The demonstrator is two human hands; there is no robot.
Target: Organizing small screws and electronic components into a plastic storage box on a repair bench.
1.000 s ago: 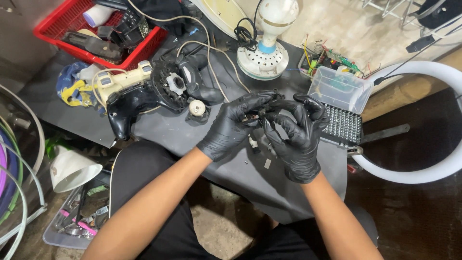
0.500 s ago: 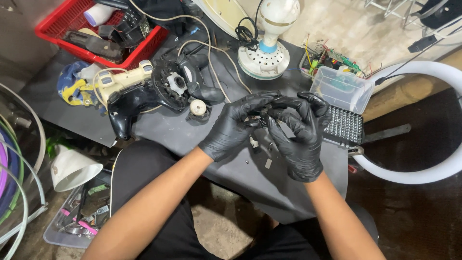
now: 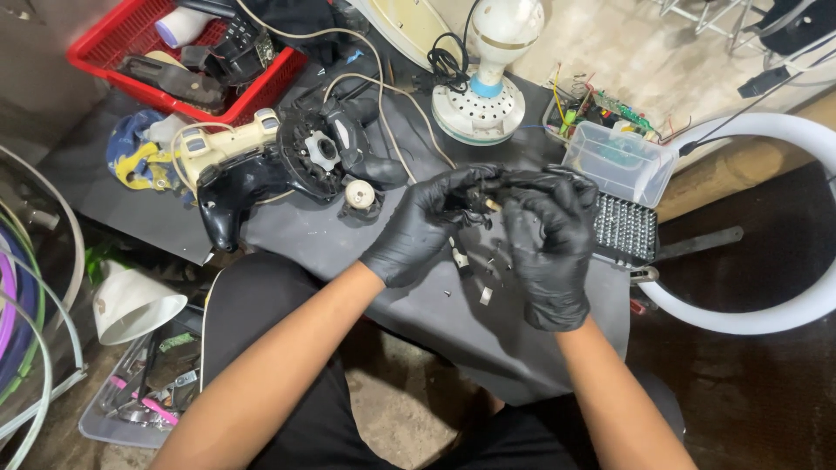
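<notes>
Mid-frame, black-gloved left hand (image 3: 418,233) and black-gloved right hand (image 3: 547,248), fingers curled narrow, together pinch a small black part with brass tip (image 3: 482,201) above the dark grey mat (image 3: 348,252).

bare mat (image 3: 305,248) left of hands, bit case (image 3: 623,231) crowding right

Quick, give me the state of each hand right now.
Left hand: closed around a small dark part, fingers curled.
Right hand: fingertips pinching the same small dark part from the other side.
</notes>
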